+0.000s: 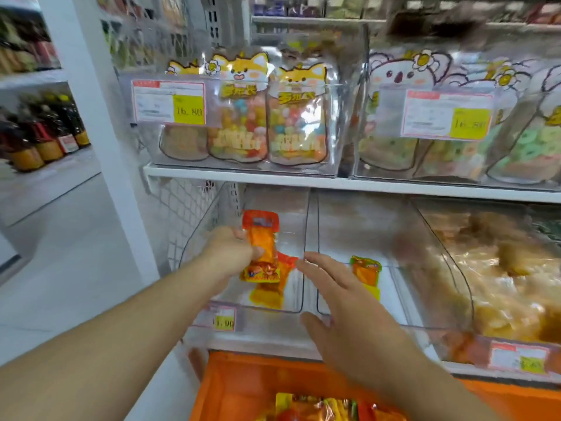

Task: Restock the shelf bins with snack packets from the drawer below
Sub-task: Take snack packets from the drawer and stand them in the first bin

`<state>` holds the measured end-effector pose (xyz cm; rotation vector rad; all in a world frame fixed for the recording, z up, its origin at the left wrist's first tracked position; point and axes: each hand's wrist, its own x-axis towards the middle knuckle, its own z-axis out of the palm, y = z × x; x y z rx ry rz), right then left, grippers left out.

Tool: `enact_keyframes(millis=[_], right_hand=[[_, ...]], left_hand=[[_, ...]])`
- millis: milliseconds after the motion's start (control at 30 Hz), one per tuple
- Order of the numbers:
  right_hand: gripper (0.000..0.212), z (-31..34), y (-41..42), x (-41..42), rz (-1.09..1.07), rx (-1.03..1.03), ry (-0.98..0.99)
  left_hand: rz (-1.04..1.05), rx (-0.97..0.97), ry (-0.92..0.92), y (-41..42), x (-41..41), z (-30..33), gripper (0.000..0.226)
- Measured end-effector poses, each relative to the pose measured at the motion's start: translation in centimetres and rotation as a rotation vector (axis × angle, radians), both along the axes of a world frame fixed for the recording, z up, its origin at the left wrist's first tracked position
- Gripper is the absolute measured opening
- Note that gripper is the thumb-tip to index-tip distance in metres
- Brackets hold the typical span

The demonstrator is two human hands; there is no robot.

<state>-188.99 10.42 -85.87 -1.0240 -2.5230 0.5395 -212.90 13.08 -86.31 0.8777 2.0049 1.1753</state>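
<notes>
Reaching into the clear left bin (299, 238), the left hand (230, 250) pinches an orange snack packet (262, 241) upright above another packet (270, 287) lying on the bin floor, likely poised to drop it in. Fingers spread, the right hand (343, 302) hovers by the middle bin (394, 322), holding nothing, over the orange drawer (236, 381), where more packets (328, 408) wait.
</notes>
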Motion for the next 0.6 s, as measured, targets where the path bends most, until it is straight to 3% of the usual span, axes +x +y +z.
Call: enact_keyframes(millis=[133, 400, 533, 600], right_hand=[[0.067, -2.3, 1.4, -0.2, 0.017, 0.175, 0.069], [0.070, -2.9, 2.3, 0.0, 0.022, 0.198, 0.061], [0.073, -2.6, 2.0, -0.1, 0.006, 0.185, 0.035], [0.074, -2.4, 1.6, -0.1, 0.010, 0.189, 0.018]], left_hand=[[-0.071, -0.080, 0.091, 5.0, -1.3, -2.9, 0.021], [-0.149, -0.103, 0.181, 9.8, -0.7, -5.5, 0.019], [-0.271, -0.201, 0.367, 9.6, 0.0, -5.5, 0.044], [-0.333, -0.248, 0.341, 8.8, -0.3, -5.2, 0.065]])
